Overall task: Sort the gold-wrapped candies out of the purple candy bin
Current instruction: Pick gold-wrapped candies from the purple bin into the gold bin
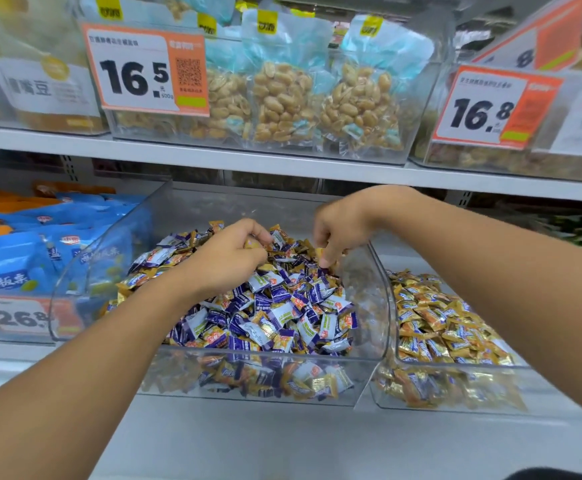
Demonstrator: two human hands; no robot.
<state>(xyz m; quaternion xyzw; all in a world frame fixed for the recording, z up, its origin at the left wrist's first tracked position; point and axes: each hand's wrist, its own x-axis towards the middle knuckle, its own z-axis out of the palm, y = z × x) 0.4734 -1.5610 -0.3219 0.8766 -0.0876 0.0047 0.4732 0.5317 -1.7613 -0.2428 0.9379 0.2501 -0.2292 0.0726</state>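
We see the left hand [228,258] curled, pinching a gold-wrapped candy [252,243] over the purple candy bin [248,358]; the right hand [338,230] pinches another gold candy [321,252] at the heap's far edge. Behind, price tags read 16.5 [145,69] and 16.8 [494,107].

Both my forearms reach forward and up from the lower corners, bare, converging toward the middle. My left hand [228,256] is palm-down, wrist roughly straight, fingers curled inward with thumb and fingertips pinched together at the far side; something gold-coloured shows between them. My right hand [339,230] sits slightly higher and farther back, wrist bent sharply downward, knuckles up, fingers pointing down and bunched, fingertips closed on a small yellowish piece. The two hands are near each other, not touching.
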